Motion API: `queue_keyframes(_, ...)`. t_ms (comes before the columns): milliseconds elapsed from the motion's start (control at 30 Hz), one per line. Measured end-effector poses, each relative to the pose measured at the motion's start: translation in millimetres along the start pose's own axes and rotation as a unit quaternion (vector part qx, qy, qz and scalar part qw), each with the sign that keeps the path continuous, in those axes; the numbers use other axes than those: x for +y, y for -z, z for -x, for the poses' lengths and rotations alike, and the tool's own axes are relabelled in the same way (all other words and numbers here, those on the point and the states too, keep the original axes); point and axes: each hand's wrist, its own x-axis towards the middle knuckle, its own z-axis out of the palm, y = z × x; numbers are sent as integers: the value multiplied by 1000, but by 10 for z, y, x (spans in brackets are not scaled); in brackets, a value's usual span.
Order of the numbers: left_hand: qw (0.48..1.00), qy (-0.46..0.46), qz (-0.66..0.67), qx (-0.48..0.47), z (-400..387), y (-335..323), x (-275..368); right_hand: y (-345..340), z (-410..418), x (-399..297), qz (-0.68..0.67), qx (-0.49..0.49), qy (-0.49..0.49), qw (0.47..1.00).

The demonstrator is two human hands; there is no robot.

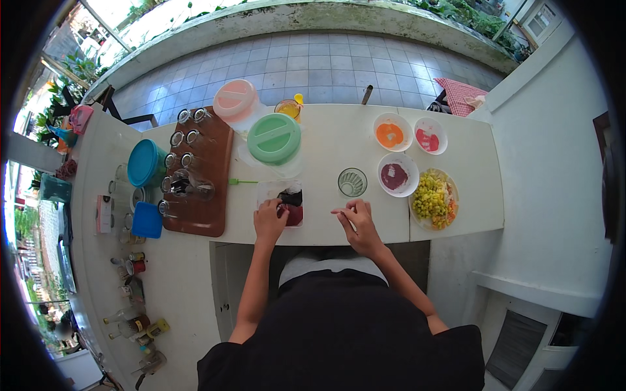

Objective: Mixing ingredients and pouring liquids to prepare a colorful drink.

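A clear rectangular container [279,186] holds a black piece [291,197] and a dark red piece [295,215], which look like jelly. My left hand [270,220] lies over its left side, fingertips at the dark pieces; whether they grip one is hidden. To the right, my right hand [363,226] is raised above the table's front edge. Its thumb and fingers are drawn together, and anything between them is too small to make out. Just beyond that hand stands a ribbed drinking glass [352,182].
White bowls hold orange [390,135], pink [427,141] and purple [394,176] contents. Near them sits a plate of diced yellow fruit [430,200]. Green-lidded [274,139] and pink-lidded [235,100] pitchers stand behind the container. Left is a brown tray [215,168] with several glasses.
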Motion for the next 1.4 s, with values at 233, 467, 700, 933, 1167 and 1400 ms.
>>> queue_keyframes(233, 993, -30, -45, -108, -90, -116, 29, -207, -125, -28, -168, 86, -32, 981)
queue_keyframes(467, 991, -40, 1, -128, 10, -88, -23, -993, -565, 236, -239, 39, -68, 968)
queue_keyframes(700, 993, -28, 12, -111, 132, 87, 103, -1452, -857, 591, -237, -42, -114, 964)
queue_keyframes(933, 982, 4, 47, -180, 130, 234, 134, -1291, -769, 485, -243, -7, -109, 964)
queue_keyframes(1167, 957, -47, 221, -182, -60, 373, 31, -904, -478, 411, -226, -40, -111, 967)
queue_keyframes(1400, 953, -195, 149, -176, -250, 896, 534, -460, -389, 32, -4, -110, 118, 987)
